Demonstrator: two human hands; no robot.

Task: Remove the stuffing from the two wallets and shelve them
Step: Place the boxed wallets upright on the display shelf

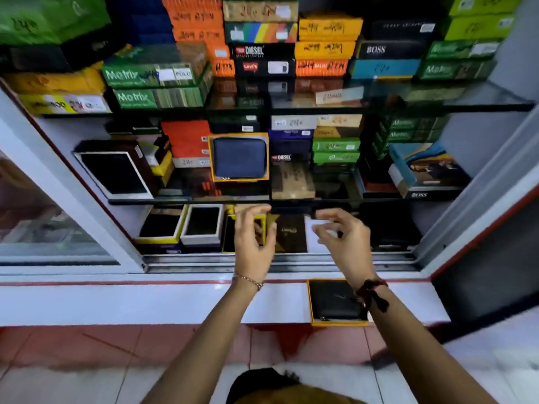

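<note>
A blue wallet [239,158] stands upright in a yellow-rimmed box on the middle glass shelf. A black wallet [334,300] lies in a yellow-rimmed box [311,301] on the white ledge, partly hidden by my right wrist. Both hands reach into the bottom shelf. My left hand [252,237] has its fingers apart in front of the yellow rim of a box [264,228] and grips nothing that I can see. My right hand [342,240] pinches a white piece of paper [313,240] between thumb and fingers. Both hands are blurred.
Stacked wallet boxes fill the top shelf [481,104] and the middle shelf. On the bottom shelf, open boxes [201,225] stand at left and a dark brown box [291,231] sits between my hands. A sliding-door rail [204,262] runs along the cabinet front; a glass door [43,223] stands left.
</note>
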